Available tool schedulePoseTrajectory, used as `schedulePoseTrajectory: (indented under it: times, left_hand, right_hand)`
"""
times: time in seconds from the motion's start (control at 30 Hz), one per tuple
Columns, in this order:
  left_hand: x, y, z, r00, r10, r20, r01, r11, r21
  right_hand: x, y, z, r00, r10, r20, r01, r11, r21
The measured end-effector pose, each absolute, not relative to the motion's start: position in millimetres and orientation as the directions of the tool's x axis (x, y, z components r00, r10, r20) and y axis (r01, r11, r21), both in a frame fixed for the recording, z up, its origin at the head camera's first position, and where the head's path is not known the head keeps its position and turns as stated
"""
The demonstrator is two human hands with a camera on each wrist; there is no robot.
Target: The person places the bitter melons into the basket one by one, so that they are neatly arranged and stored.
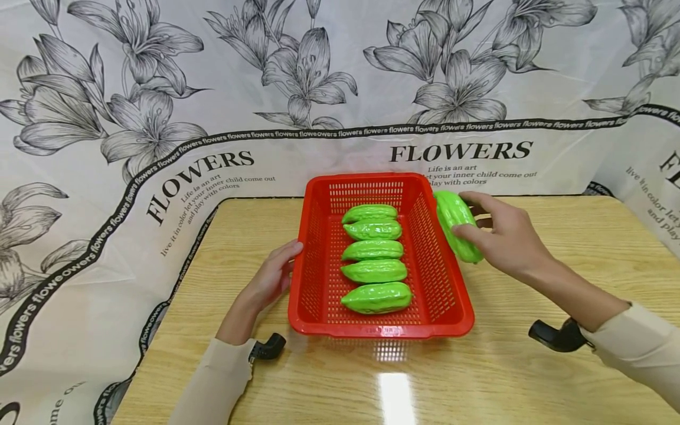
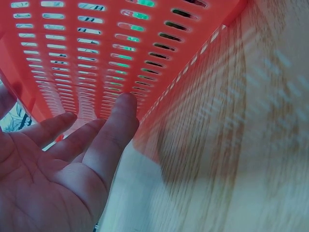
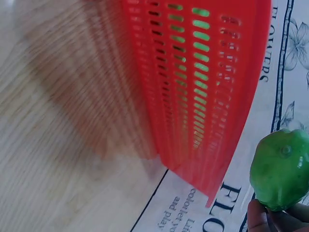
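A red plastic basket [image 1: 381, 329] with slotted walls holds several bright green, ridged bitter melons [image 1: 376, 298], lying crosswise one behind another. At its left side my left hand [image 1: 268, 277] grips the rim, thumb at the edge. In the left wrist view the fingers [image 2: 116, 135] lie against the slotted outer wall. Just outside the right rim, my right hand [image 1: 504, 233] holds another bitter melon [image 1: 458, 227] between thumb and fingers, tilted lengthwise. The right wrist view shows the rounded end of that melon [image 3: 282, 166], with fingertips beneath it; most of that hand is out of frame.
The basket stands on a light wood-grain table [image 1: 504, 378]. Behind and to the left hangs a white cloth [image 1: 329, 159] printed with flowers and lettering. Black wrist mounts [image 1: 555, 335] stick out from both sleeves.
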State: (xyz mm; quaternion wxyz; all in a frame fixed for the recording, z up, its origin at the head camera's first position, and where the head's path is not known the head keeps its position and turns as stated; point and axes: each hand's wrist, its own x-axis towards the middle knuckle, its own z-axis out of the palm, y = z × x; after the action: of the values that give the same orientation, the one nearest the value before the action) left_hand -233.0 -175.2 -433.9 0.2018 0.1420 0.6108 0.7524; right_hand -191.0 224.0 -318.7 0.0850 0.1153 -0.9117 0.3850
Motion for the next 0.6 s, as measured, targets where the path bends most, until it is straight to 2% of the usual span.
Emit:
schedulePoseTrajectory:
  times: [0.3,0.6]
  left_hand:
    - [-234.0,-174.8,-433.3,-0.879,0.476,-0.032,-0.127,-0.168,0.978]
    - [-234.3,-174.6,-432.4,-0.88,0.474,-0.034,-0.129,-0.169,0.977]
  right_hand:
    - [-178.6,193.2,-319.5,-0.928,-0.299,0.224,-0.365,0.593,-0.718]
    - [-169.5,173.2,-333.5,-0.869,-0.451,0.202,-0.457,0.576,-0.678]
